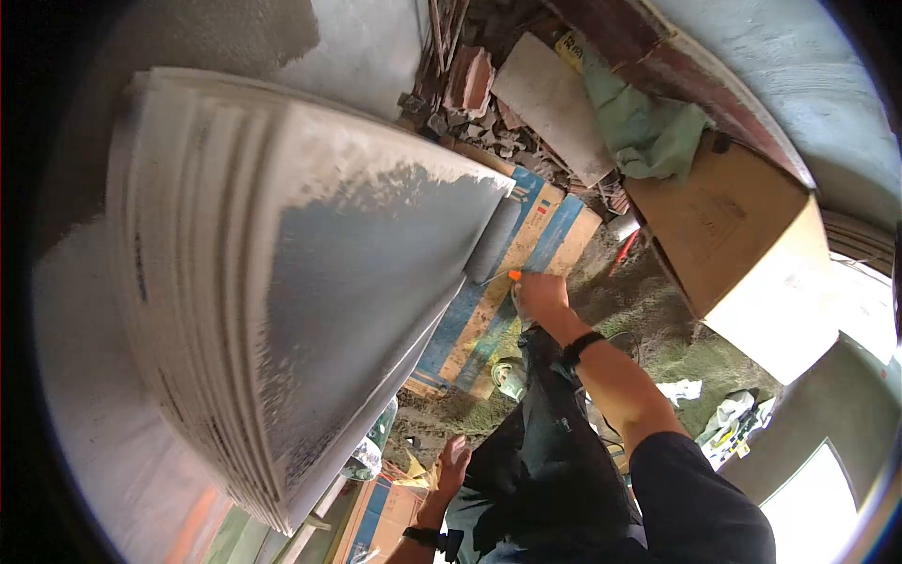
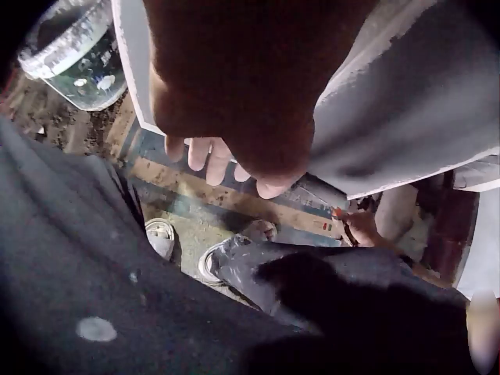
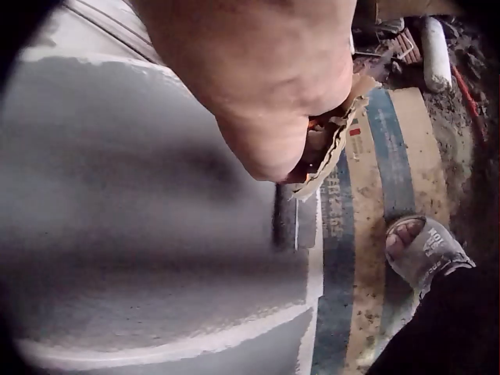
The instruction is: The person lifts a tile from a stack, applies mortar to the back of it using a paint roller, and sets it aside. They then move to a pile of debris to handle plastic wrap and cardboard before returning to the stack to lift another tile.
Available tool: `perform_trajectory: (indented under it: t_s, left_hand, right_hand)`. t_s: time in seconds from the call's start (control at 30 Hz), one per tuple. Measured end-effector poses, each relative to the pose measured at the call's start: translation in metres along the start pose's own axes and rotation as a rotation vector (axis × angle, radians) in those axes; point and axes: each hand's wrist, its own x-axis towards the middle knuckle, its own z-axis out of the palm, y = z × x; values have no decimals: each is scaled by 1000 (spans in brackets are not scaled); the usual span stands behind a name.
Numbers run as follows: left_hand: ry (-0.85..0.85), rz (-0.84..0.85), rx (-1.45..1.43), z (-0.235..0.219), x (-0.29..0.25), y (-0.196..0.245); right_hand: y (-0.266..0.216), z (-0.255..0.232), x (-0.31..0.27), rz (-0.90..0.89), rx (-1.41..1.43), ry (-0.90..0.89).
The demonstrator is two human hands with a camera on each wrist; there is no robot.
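My right hand (image 1: 542, 299) grips the paint roller (image 1: 492, 241) at the edge of the top panel (image 1: 366, 263); my left hand (image 1: 453, 467) holds nothing, fingers extended. Excess outward travel could drop the roller onto the cardboard (image 1: 465, 336).

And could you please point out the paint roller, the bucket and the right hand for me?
Paint roller (image 1: 493, 241), head view: middle of its grey sleeve.
Bucket (image 2: 92, 91), left wrist view: its outer wall.
Right hand (image 1: 542, 296), head view: middle of the hand.
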Motion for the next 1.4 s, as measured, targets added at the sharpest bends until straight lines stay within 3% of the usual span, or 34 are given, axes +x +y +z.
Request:
perform_trajectory:
  t_s: [0.2, 0.33, 0.37, 0.47, 0.53, 0.67, 0.73, 0.87, 0.97, 1.1, 1.2, 1.27, 1.33, 1.4]
  left_hand:
    - [104, -45, -65, 0, 4, -23]
    - [20, -39, -9, -8, -19, -34]
    - [4, -47, -119, -5, -23, -40]
    - [-42, 43, -33, 1, -29, -42]
    - [-1, 34, -89, 9, -32, -36]
    - [12, 4, 18, 10, -28, -61]
    - [27, -10, 26, 7, -19, -76]
    - [108, -26, 9, -6, -10, -108]
    - [160, 37, -36, -13, -11, -145]
    - [176, 148, -36, -12, -29, -159]
    - [156, 131, 61, -10, -51, -115]
    - [171, 172, 6, -8, -57, -117]
    - [129, 272, 222, -6, -64, -92]
    - [84, 211, 211, 6, -82, -78]
  right_hand:
    - [0, 39, 32, 21, -39, -67]
    - [-15, 14, -15, 0, -26, -47]
    - [-19, 3, -34, 4, -33, -43]
    - [-29, -8, -77, -43, -40, 23]
    - [-33, 3, -84, -136, -63, 305]
    - [-39, 31, -67, -67, -18, 196]
    - [-42, 40, -40, -30, -50, 49]
    - [-39, 91, 0, 0, -92, 4]
    - [-41, 103, -1, 3, -106, 73]
    - [-47, 78, -49, -50, -179, 162]
    - [-59, 50, -91, -56, -121, 221]
    - [-70, 30, -113, -51, -111, 223]
    - [-77, 17, -123, 114, -59, -33]
    - [-61, 36, -118, 67, -34, -82]
